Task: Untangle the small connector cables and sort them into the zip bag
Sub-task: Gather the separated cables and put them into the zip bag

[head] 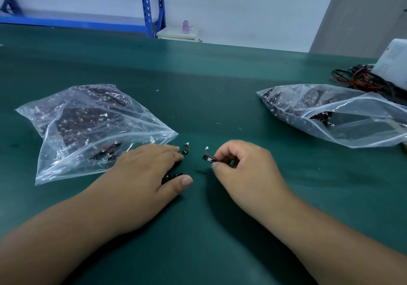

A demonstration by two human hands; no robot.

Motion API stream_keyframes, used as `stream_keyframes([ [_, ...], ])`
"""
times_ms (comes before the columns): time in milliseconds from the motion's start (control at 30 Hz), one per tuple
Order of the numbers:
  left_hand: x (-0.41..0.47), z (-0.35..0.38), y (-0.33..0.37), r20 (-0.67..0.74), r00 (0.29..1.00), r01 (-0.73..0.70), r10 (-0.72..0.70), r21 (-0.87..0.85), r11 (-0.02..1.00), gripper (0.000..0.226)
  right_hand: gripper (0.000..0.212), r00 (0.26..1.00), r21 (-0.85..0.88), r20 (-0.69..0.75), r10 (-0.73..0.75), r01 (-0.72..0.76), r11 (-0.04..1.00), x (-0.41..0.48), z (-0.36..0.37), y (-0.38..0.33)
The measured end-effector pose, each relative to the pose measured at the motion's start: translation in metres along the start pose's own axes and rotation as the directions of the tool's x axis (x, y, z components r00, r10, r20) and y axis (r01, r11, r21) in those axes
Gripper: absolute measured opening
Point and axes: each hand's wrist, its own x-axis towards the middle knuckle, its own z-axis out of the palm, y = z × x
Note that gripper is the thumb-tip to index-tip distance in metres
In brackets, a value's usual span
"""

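On the table [220, 75], the left bag [88, 130] lies zip end toward the person; a second bag [330, 113] sits well to its right. The left hand [149, 170] rests flat, fingers straight, just right of the left bag's mouth, over loose cables [186, 149]. Further right, the right hand [240, 168] hovers, thumb and forefinger pinching one cable [208, 156]. Singling-out seems in hand; next, that cable likely needs carrying left into the bag's mouth.
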Motion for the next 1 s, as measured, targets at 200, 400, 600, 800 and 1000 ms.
stream_keyframes([
  [200,0.0,0.002,0.001,0.015,0.998,-0.062,0.061,0.077,0.995,0.091,0.007,0.991,-0.053,-0.073,0.115,-0.119,0.992,0.012,-0.011,0.005],
  [400,-0.002,0.002,0.006,0.07,0.986,-0.157,0.151,0.094,0.983,0.084,0.022,0.991,-0.139,-0.043,0.126,-0.131,0.982,0.015,-0.01,0.003],
  [600,-0.004,-0.001,0.004,0.073,0.977,-0.202,0.199,0.033,0.979,0.079,0.014,0.996,-0.244,-0.029,0.079,-0.083,0.966,0.011,-0.01,-0.002],
  [800,-0.003,0.001,0.003,0.109,0.973,-0.211,0.202,0.073,0.975,0.083,0.031,0.997,-0.397,0.059,-0.049,0.068,0.915,0.007,-0.006,-0.001],
  [1000,-0.002,0.002,0.003,0.099,0.976,-0.199,0.193,0.054,0.978,0.081,0.022,0.989,-0.414,0.126,-0.078,0.123,0.902,0.008,-0.004,0.001],
])
